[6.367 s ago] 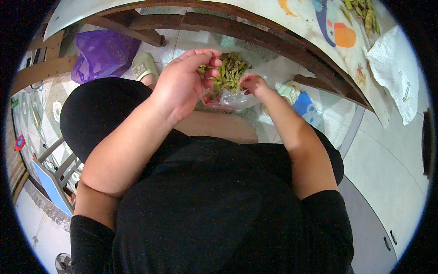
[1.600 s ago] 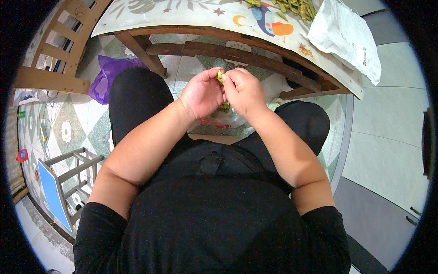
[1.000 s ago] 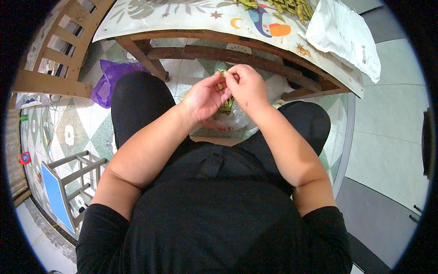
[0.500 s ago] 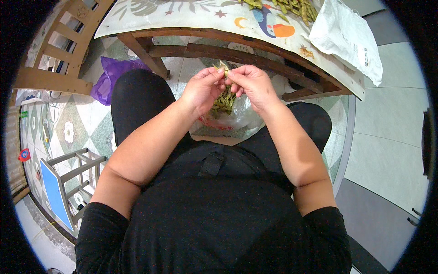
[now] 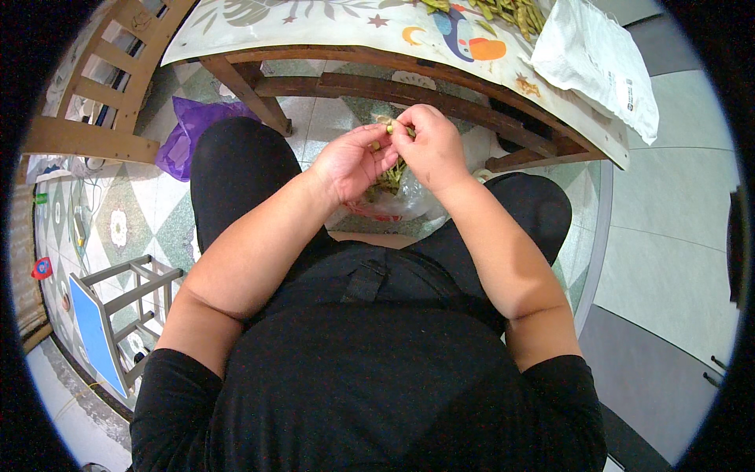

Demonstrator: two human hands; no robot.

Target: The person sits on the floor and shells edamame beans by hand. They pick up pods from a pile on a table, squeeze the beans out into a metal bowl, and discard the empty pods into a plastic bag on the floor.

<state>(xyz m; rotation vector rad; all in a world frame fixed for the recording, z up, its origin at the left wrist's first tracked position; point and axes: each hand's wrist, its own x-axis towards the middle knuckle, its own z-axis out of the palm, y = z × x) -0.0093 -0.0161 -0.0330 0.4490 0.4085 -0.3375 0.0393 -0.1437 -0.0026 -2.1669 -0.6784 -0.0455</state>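
Between my knees, both hands meet at the fingertips over a clear plastic bag [image 5: 417, 198] of green pods. My left hand [image 5: 352, 164], palm partly turned up, holds a small bean pod [image 5: 389, 128] between thumb and fingers. A pale green bean seems to lie against its curled fingers. My right hand [image 5: 434, 149] pinches the same pod from the other side, its thumb pressed on it. Loose green pods [image 5: 391, 181] show in the bag below, partly covered by my hands.
Ahead stands a wooden table [image 5: 314, 33] with a printed cover. On it are piled bean pods [image 5: 515, 14] and a white bag [image 5: 594, 67] hanging over the edge. A purple bag [image 5: 195, 132], a blue-topped stool [image 5: 98, 334] and a wooden frame [image 5: 90, 143] are at left.
My right hand has turned and closed its fingers more over the pod. My left hand's fingers have opened out a little, showing more palm.
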